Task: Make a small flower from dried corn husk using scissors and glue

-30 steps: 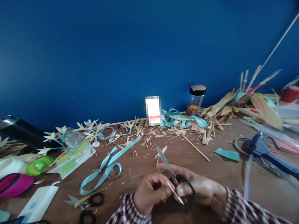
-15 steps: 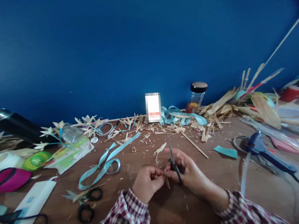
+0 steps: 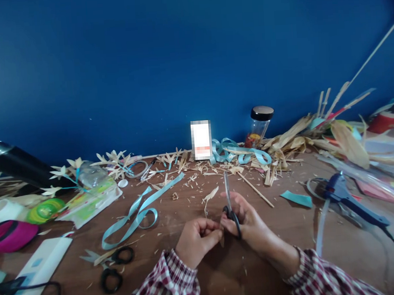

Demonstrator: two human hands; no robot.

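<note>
Black-handled scissors rest in my right hand, blades closed and pointing away from me. My left hand pinches a small strip of dried corn husk between thumb and fingers. The right thumb and fingertips come close to the same strip; whether they touch it I cannot tell. Just beyond the hands lies a pale curled husk piece on the brown table. A second pair of scissors, with black handles and spread blades, lies left of my left hand.
To the left are a light blue ribbon, a white power strip and a black cylinder. A blue glue gun with its cord lies right. Husk scraps, a lidded jar and dried husks line the blue wall.
The scissors in my right hand have turned slightly more upright. Both hands stay close together, the left shifted a little right. The view has moved slightly.
</note>
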